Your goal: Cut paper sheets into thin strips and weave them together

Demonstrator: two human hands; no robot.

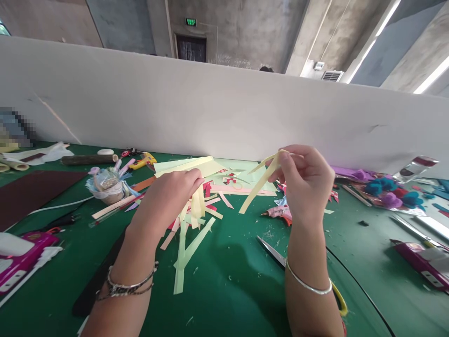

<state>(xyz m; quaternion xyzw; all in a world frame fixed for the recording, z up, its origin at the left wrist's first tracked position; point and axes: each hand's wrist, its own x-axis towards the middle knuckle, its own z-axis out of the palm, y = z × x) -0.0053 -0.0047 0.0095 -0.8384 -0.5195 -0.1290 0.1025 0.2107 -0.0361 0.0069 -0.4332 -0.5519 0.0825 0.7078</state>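
Observation:
Pinched between the thumb and fingers of my right hand is a pale yellow paper strip, folded over, its two ends hanging to the left. My left hand is closed over the heap of cut paper strips, its fingertips mostly hidden. Yellow paper strips hang down from those fingertips. Light green strips lie joined in a fork just in front of the heap. Below my right wrist, scissors lie partly covered by my forearm. A pink glue gun rests beside my right hand.
Pale paper sheets lie behind the heap against a white partition. Left are a wrapped pot, a yellow glue gun and a magenta power strip. Right are pompom-like pieces, another power strip and a black cable.

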